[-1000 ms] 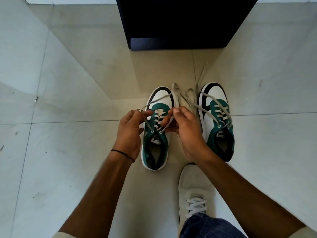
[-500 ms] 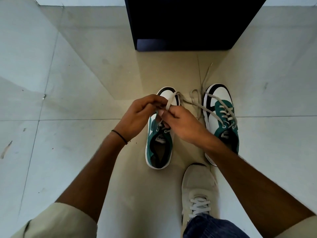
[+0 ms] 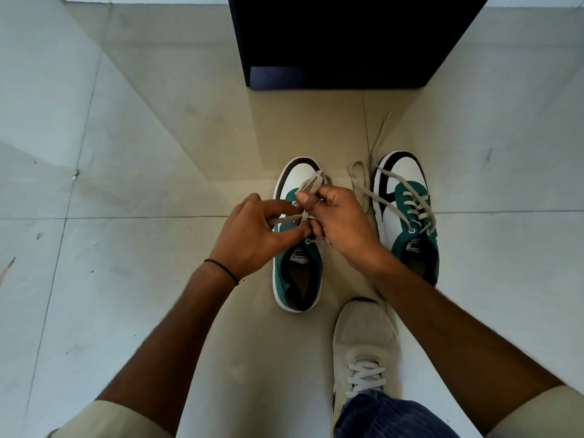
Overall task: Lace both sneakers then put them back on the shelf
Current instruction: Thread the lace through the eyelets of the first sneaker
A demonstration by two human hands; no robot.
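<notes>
Two green, white and black sneakers stand side by side on the floor, toes pointing away from me. Over the left sneaker [image 3: 297, 273] my left hand [image 3: 252, 235] pinches one grey lace end [image 3: 286, 219], and my right hand [image 3: 338, 222] grips a folded loop of the same lace [image 3: 311, 184]. The two strands cross between my fingers. The right sneaker [image 3: 407, 213] is laced through its eyelets, and its loose lace ends [image 3: 373, 172] trail across the floor.
A dark shelf unit [image 3: 341, 42] stands straight ahead beyond the sneakers. My own foot in a pale grey shoe [image 3: 363, 349] rests on the floor just behind the right sneaker. Light tiles [image 3: 126, 279] surround everything.
My hands came together above the left sneaker's tongue. The lace ends went from being held apart to crossing, with a loop folded in my right hand.
</notes>
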